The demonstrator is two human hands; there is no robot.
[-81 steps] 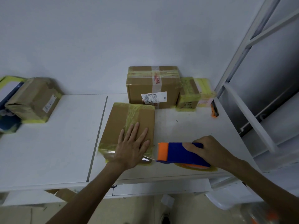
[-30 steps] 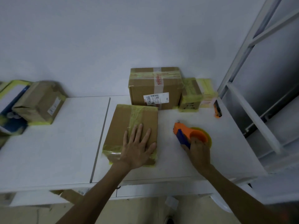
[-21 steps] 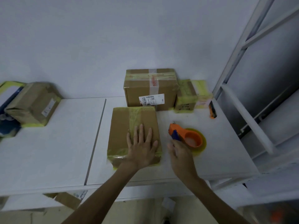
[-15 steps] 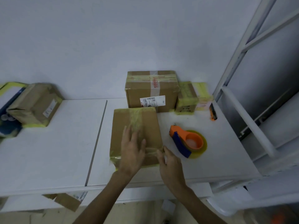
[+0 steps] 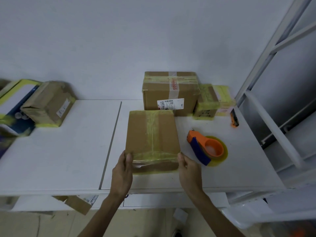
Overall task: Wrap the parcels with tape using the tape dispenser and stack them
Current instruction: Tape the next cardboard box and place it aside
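A flat brown parcel [image 5: 150, 134] crossed with yellowish tape lies in the middle of the white table [image 5: 68, 151]. My left hand [image 5: 122, 171] grips its near left corner and my right hand [image 5: 189, 170] grips its near right corner, thumbs on the taped front edge. The orange and blue tape dispenser [image 5: 204, 147] lies on the table just right of the parcel, with no hand on it. A bigger taped box [image 5: 170, 93] with a barcode label stands against the wall behind the parcel.
A small yellow-taped box [image 5: 207, 103] sits right of the bigger one, and an orange cutter [image 5: 234, 119] lies near the table's right edge. Another taped parcel [image 5: 48, 104] rests on a blue and white box [image 5: 12, 101] at the far left. A white metal frame [image 5: 266, 100] rises on the right.
My right hand set the tape dispenser down on the table and let go of it. Both hands then moved to the parcel's near corners; my left hand left its top.
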